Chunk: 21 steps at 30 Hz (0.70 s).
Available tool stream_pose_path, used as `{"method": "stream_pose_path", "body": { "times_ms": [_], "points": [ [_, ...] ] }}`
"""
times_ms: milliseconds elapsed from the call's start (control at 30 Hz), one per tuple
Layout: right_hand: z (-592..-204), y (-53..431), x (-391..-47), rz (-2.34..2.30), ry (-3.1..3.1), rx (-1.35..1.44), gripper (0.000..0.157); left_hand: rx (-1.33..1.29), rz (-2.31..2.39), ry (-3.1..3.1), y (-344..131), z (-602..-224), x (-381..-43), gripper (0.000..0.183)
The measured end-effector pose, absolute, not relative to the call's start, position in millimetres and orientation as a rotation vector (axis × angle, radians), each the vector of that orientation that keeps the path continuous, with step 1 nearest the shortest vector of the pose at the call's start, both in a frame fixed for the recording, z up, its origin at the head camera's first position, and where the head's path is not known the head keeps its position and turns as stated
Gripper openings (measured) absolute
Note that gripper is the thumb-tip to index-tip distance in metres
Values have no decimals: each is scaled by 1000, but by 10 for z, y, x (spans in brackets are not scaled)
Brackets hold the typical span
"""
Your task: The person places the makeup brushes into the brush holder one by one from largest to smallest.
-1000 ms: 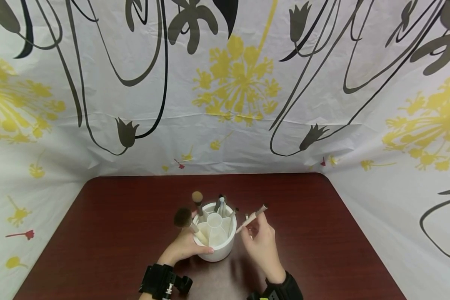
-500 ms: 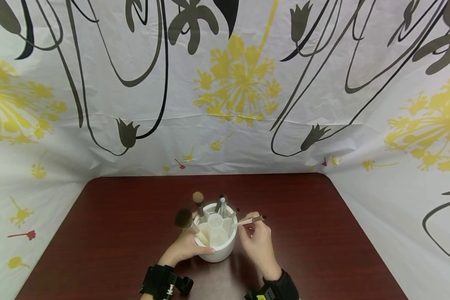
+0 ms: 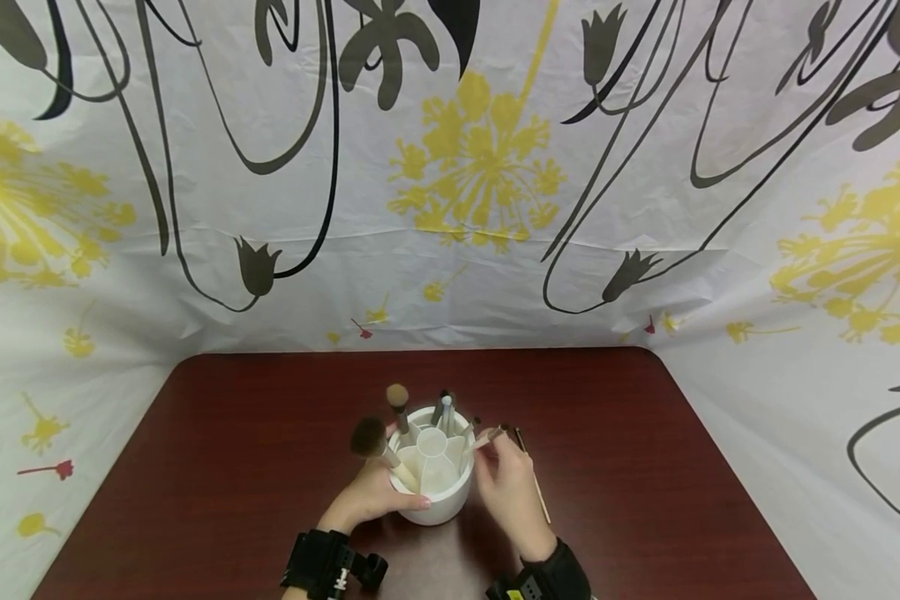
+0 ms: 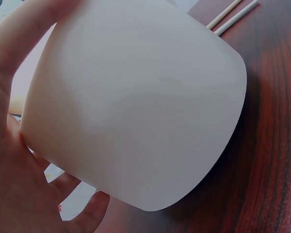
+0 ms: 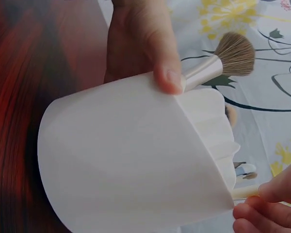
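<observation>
A white makeup brush holder [image 3: 441, 502] with several compartments stands on the table. My left hand [image 3: 378, 490] grips its left side, thumb at the front rim in the head view. At the opposite rim my right hand [image 3: 508, 487] pinches a makeup brush [image 3: 489, 437] with a pale handle. In the right wrist view that pale handle [image 5: 246, 192] slants down behind the holder's rim, its lower end hidden. A big fluffy brush [image 3: 369, 437] leans out at the left, and a tan-tipped brush [image 3: 397, 395] stands behind it. Slimmer brushes [image 3: 446, 405] fill the back compartments.
Just right of my right hand lies a thin brush [image 3: 538, 483] on the dark red-brown table [image 3: 645, 500]. Two pale handles [image 4: 237, 17] show on the tabletop in the left wrist view. A flower-patterned cloth [image 3: 450, 292] hangs around the table's back and sides.
My right hand has moved left to the holder's rim, taking the brush's handle end over it. The thin brush on the table is now uncovered. My left hand stays put.
</observation>
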State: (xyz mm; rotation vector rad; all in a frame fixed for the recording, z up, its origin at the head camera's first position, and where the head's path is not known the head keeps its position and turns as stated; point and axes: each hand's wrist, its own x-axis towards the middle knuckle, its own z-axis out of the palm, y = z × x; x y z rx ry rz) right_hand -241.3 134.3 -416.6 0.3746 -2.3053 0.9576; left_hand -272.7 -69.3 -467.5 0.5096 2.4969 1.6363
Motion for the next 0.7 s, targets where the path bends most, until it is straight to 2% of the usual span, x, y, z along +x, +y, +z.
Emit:
{"method": "stream_pose_path", "body": {
  "times_ms": [300,700],
  "points": [
    [-4207,1413,-2393,897,-2378,350,16,522,1634,2490,-699,-4685,-2731,111],
    [-4321,1750,-2432,866,-2403,208,21,520,1641,2471,-699,-4683,-2741,111]
  ]
}}
